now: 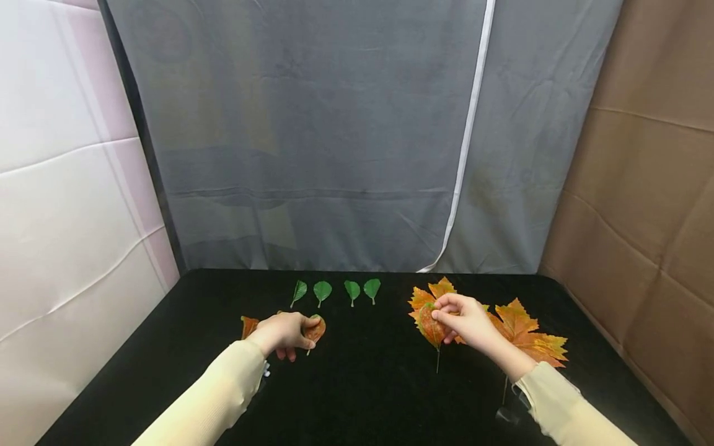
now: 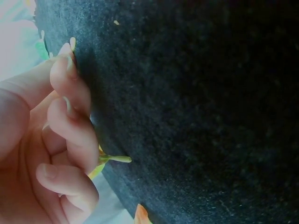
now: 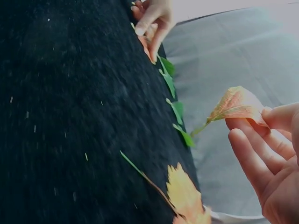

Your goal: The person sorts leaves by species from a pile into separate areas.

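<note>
My left hand (image 1: 286, 334) is low over the left-middle of the black table, with an orange-brown oval leaf (image 1: 316, 330) between thumb and index finger. Another orange leaf (image 1: 248, 326) shows partly from behind that hand. In the left wrist view, a yellow-green leaf stem (image 2: 119, 158) pokes out beside the curled fingers. My right hand (image 1: 465, 319) pinches a reddish-orange leaf (image 1: 431, 325) by its edge; its stem (image 3: 198, 129) points away from the fingers in the right wrist view. Behind this hand lies an orange maple leaf (image 1: 442, 287), partly covered.
Several small green leaves (image 1: 322, 291) form a row along the back of the black table (image 1: 357, 396). A second orange maple leaf (image 1: 521, 334) lies right of my right hand, partly under the forearm. A grey curtain (image 1: 334, 155) hangs behind, with a brown cloth (image 1: 641, 186) on the right.
</note>
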A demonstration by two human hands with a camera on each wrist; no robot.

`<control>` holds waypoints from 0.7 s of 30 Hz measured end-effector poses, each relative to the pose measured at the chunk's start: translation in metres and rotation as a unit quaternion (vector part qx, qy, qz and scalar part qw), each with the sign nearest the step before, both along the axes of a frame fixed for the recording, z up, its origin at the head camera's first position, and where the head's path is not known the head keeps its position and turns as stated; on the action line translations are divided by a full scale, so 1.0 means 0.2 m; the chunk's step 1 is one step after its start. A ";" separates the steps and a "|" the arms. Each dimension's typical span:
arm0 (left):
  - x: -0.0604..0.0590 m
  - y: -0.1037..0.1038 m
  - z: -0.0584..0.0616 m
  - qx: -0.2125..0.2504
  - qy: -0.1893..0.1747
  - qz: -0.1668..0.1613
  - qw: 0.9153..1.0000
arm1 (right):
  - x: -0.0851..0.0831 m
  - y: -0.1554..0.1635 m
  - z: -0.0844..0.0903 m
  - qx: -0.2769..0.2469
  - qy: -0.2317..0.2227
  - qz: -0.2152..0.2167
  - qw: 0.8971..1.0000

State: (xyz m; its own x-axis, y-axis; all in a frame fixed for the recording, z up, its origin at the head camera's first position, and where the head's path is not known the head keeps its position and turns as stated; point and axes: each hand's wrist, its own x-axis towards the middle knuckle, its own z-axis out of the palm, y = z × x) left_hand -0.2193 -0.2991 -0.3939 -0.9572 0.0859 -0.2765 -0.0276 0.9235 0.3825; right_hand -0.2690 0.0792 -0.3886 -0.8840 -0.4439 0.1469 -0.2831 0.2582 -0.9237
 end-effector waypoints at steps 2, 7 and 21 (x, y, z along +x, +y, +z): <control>0.00 0.00 0.00 -0.002 0.001 -0.001 1.000 | -0.01 -0.04 -0.02 -0.020 -0.011 0.009 1.000; 0.00 0.00 0.00 -0.010 0.000 -0.002 1.000 | -0.03 -0.15 -0.07 -0.065 -0.047 0.010 0.997; 0.00 0.00 0.00 -0.014 0.000 0.008 1.000 | -0.05 -0.44 -0.14 -0.135 -0.097 -0.019 0.986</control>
